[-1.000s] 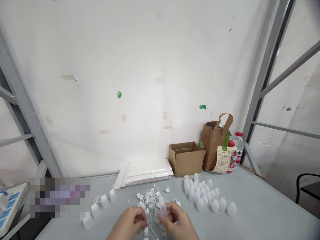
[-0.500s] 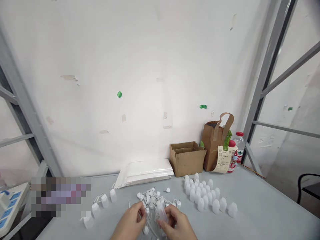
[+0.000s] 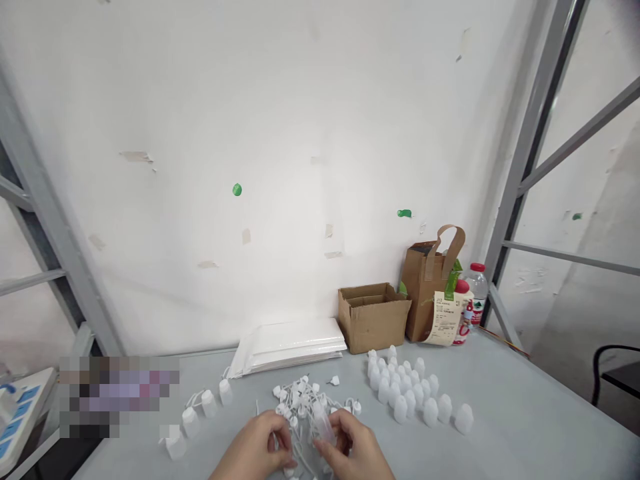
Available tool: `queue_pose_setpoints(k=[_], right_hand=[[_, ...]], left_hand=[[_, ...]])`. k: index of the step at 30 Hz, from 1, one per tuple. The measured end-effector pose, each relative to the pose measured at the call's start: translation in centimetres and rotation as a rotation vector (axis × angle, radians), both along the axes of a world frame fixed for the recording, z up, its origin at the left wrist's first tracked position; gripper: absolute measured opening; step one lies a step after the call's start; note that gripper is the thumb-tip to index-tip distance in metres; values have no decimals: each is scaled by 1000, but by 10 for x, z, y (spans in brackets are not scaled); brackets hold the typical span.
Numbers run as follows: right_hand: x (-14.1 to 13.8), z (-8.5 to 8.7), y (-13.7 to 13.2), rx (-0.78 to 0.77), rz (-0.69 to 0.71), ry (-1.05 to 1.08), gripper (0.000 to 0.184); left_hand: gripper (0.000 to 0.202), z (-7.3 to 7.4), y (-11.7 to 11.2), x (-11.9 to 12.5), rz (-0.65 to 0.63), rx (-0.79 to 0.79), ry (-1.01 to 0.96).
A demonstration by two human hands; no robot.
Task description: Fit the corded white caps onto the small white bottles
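Note:
Between the fingers and thumb of my right hand point(image 3: 356, 448) is a small translucent plastic bottle point(image 3: 324, 425), tilted, over a pile of white caps with cords point(image 3: 300, 397). My left hand point(image 3: 259, 443) is left of the pile, its thumb and fingers closed at a white cap point(image 3: 289, 472) low in the view; the fingertips partly cover it. To the right stand several frosted white bottles point(image 3: 410, 383) in loose rows. On the left is a line of white capped bottles point(image 3: 191, 421), some with cords.
At the wall lies a stack of white flat packets point(image 3: 290, 345) beside an open cardboard box point(image 3: 375, 320). A brown paper bag point(image 3: 419, 293) and a red-capped bottle point(image 3: 477, 287) stand at the back right. A power strip point(image 3: 25, 407) is at far left, near a blurred patch.
My left hand has moved down and towards me, and its fingertips have come to a white cap that lay apart from them. My right hand keeps the bottle in nearly the same place.

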State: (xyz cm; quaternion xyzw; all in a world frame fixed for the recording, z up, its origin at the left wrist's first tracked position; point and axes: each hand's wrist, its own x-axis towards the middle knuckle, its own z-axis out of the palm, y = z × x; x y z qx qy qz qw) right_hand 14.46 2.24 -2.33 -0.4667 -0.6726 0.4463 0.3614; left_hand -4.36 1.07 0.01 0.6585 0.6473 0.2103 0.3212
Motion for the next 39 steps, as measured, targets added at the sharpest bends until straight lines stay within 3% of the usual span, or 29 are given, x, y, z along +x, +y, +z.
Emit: queue_pose_setpoints(k=[4,10,14,18,23,26,31,33,36,39], right_hand=[[0,3,-1,-16,9,-7,10],[-4,-6,-2,-33,29,-40,12],[-7,-20,-1,-19,43,-86,15],[-8,-23,-3,76,-19,-130,17],[-6,-21,-4,275,-146,-208,21],[-4,-25,-3,471,-191,-291,22],[-1,-31,-2,947,-189,-400,20],[-1,-32,-2,1070,-194,-432,21],[-2,-32,-3,1109,-208,-433,22],[-3,-30,-5,1027,-204,-370,19]], left_hand=[[8,8,1,5,103,58,-115],[29,15,0,14,306,-38,-839],[36,7,-2,25,399,-113,-1106],[35,0,-2,30,366,-34,-1115],[36,4,-1,31,290,-1,-1089],[37,5,-2,32,277,1,-1071],[31,-2,-1,33,419,-32,-1094],[32,-5,-1,34,423,-14,-1092],[34,-6,0,36,386,32,-1113],[33,-3,-1,38,374,48,-1131]])
